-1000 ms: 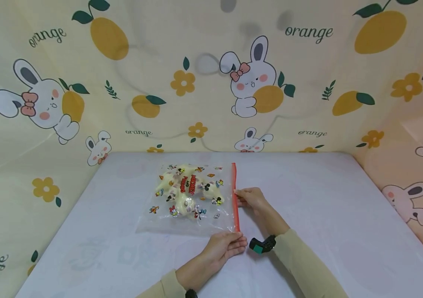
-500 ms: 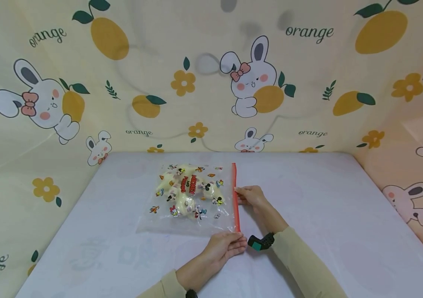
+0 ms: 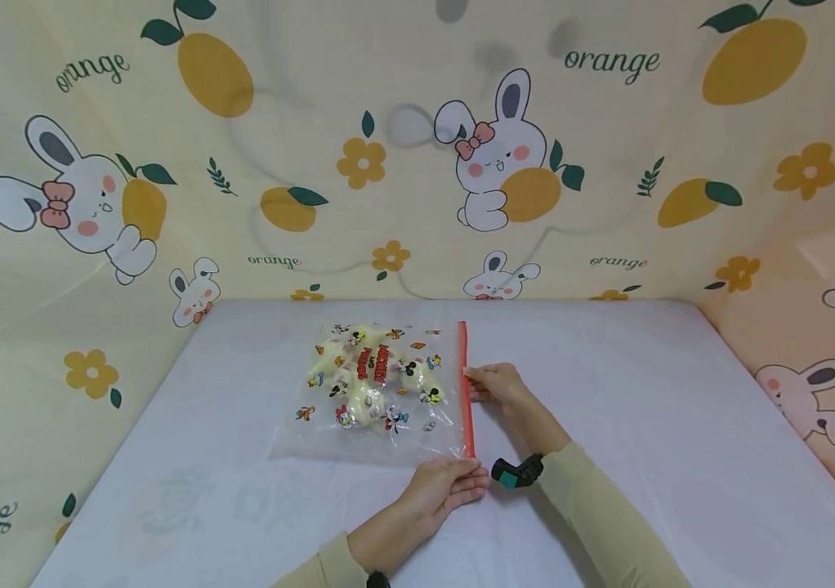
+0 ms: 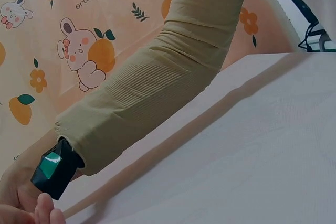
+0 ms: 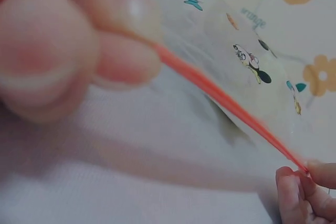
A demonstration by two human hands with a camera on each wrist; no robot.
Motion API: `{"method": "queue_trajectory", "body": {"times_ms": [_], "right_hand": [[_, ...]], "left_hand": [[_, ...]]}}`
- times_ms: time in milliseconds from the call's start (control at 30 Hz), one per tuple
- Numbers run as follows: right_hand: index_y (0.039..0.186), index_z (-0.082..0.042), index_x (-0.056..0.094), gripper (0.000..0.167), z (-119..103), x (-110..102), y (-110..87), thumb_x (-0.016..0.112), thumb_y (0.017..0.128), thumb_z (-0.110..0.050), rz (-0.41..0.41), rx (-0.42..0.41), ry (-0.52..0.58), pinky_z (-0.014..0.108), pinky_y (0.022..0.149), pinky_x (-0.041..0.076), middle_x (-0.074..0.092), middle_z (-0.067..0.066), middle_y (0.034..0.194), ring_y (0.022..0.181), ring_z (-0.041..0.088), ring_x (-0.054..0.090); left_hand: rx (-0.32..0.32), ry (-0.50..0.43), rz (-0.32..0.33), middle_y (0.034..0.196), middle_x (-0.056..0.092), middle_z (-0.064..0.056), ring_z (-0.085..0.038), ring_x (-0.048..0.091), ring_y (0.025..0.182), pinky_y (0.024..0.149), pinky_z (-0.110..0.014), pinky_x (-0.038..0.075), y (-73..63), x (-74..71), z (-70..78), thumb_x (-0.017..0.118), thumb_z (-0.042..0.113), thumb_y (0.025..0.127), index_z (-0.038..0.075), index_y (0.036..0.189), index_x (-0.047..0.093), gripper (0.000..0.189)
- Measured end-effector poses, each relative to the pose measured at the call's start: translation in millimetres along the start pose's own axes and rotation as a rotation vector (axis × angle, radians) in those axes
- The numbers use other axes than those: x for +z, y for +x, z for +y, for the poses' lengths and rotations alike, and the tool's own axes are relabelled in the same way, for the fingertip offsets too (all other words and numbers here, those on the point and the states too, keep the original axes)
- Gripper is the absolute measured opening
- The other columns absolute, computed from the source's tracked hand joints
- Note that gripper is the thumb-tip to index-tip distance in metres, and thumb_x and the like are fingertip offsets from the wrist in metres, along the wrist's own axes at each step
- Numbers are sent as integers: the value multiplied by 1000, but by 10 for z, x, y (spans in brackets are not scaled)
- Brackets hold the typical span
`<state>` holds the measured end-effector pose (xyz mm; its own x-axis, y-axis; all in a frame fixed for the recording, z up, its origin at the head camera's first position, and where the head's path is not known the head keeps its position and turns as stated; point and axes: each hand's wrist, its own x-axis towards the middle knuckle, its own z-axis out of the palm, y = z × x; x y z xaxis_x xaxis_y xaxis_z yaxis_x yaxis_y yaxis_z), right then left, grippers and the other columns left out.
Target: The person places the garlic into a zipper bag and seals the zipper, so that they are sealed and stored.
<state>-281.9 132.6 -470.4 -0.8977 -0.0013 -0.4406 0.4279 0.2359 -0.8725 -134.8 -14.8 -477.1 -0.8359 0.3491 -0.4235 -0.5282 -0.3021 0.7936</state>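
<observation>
A clear zip bag [image 3: 381, 445] printed with small cartoon figures lies on the table, its red zip edge [image 3: 466, 408] facing right. Pale yellow, rounded contents [image 3: 366, 404] show through the plastic; what they are is hard to make out. My left hand [image 3: 428, 498] pinches the near corner of the red edge between thumb and fingers. Farther along that same edge, around its middle, my right hand [image 3: 500, 388] pinches the strip. In the right wrist view, the red strip [image 5: 226, 98] runs taut from my right fingers [image 5: 126, 59] down to my left hand [image 5: 304, 198].
A white cloth covers the table [image 3: 631, 392]. Behind it hangs a backdrop [image 3: 609, 147] printed with rabbits and oranges. A black band with a green patch [image 3: 516, 472] sits on my right wrist, close to my left fingertips in the head view.
My right hand has slid slightly along the red edge toward the far end. The left hand and the bag stay put.
</observation>
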Motion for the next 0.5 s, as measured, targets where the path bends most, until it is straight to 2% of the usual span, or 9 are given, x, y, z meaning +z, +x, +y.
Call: {"method": "queue_trajectory", "body": {"times_ms": [300, 500], "right_hand": [[117, 4, 63, 42, -24, 4, 56, 65, 92, -29, 14, 45, 21, 15, 60, 56, 64, -2, 69, 60, 6, 62], [119, 6, 61, 42, -43, -6, 45, 64, 93, -27, -1, 42, 37, 16, 60, 56, 63, -3, 68, 59, 6, 62]], "left_hand": [[-13, -1, 5, 83, 70, 1, -5, 68, 77, 83, -24, 60, 14, -3, 4, 54, 10, 96, -9, 114, 59, 26], [-3, 2, -1, 82, 70, 2, -5, 68, 77, 82, -23, 60, 11, -5, -8, 54, 10, 96, -10, 114, 58, 27]]}}
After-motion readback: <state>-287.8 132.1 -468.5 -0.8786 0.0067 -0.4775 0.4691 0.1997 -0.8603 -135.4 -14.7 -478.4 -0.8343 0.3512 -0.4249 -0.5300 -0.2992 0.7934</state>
